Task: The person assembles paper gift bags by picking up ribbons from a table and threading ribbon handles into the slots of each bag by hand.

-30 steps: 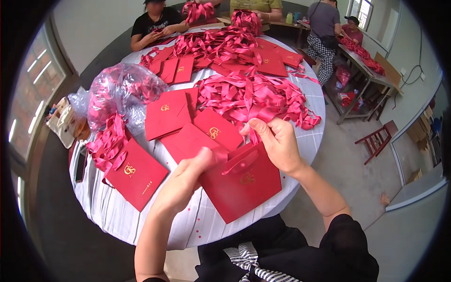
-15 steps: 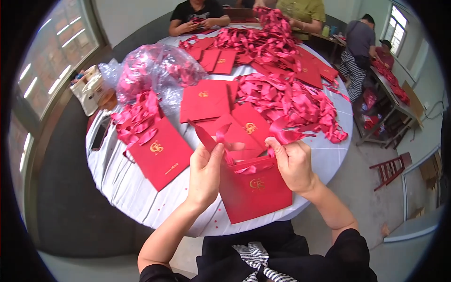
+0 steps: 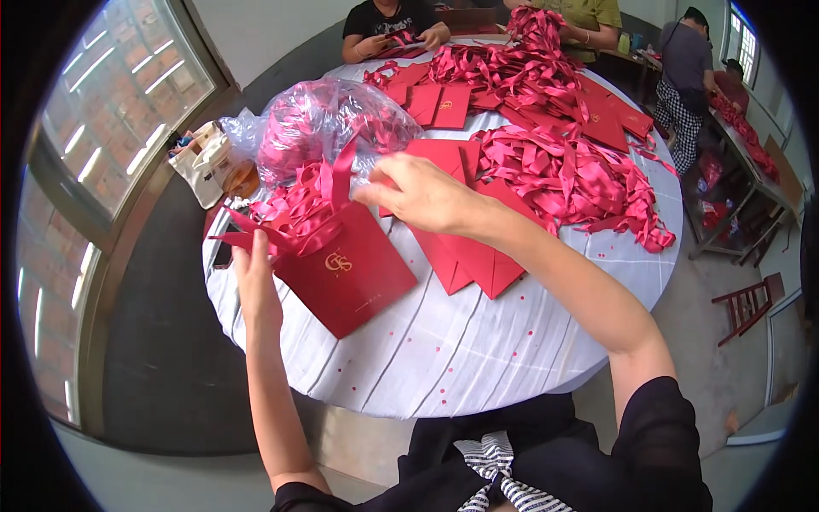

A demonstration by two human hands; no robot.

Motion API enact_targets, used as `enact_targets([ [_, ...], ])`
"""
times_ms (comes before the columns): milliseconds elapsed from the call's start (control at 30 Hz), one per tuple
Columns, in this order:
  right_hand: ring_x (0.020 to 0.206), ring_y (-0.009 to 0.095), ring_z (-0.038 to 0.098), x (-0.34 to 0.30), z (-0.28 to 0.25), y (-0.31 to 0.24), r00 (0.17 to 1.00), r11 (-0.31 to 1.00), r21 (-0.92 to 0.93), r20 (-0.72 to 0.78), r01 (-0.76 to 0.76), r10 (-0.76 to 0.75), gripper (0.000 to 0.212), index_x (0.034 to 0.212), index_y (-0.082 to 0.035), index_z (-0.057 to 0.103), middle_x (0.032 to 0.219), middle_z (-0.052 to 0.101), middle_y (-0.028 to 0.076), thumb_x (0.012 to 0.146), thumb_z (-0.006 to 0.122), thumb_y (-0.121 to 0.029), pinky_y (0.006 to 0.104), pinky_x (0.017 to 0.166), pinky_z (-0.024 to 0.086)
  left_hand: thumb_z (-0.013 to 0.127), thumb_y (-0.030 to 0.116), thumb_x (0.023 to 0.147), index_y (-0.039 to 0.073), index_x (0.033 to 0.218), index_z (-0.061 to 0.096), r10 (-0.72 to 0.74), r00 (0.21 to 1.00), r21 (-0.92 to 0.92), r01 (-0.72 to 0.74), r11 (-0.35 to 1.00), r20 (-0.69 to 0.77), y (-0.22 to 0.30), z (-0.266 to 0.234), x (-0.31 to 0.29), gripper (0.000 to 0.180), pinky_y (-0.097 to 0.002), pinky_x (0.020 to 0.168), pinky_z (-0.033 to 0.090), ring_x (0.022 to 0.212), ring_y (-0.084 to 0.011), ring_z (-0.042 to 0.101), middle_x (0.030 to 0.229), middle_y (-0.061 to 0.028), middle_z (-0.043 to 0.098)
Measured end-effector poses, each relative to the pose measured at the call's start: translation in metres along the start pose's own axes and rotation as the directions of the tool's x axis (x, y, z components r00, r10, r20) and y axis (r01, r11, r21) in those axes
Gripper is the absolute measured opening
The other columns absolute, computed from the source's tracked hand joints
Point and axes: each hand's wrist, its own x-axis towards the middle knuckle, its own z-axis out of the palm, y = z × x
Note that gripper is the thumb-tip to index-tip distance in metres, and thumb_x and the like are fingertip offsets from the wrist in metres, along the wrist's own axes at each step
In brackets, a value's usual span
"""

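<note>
While my left hand (image 3: 258,280) touches ribbon (image 3: 281,242), pinch unclear, the red bag (image 3: 358,277) lies at its three o'clock | top edge eight-to-two | right hand (image 3: 431,196) loosely curled by bag's one-o'clock corner, hold unclear

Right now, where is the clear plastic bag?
In the head view, the clear plastic bag is on the left part of the round table, just beyond the red paper bag nearest the left hand.
</note>
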Motion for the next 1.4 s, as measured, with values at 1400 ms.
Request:
enact_targets([
  [1400, 0.078, 0.032, 0.062, -0.096, -0.039, 0.123, 0.916, 0.949, -0.301, -0.399, -0.098, -0.032, 0.018, 0.095, 0.005, 0.060, 0.088, 0.061, 0.018, 0.081, 0.059, -0.006, 0.0386, 0.071, 0.049, 0.060, -0.004, 0.079, 0.002, 0.124, 0.050, 0.573, 0.665, 0.604, -0.723, 0.336, 0.478, -0.016, 0.077, -0.026, 0.047, -0.0442, 0.104, 0.035, 0.126, -0.0379, 0.040, 0.133, -0.0192, 0.045],
])
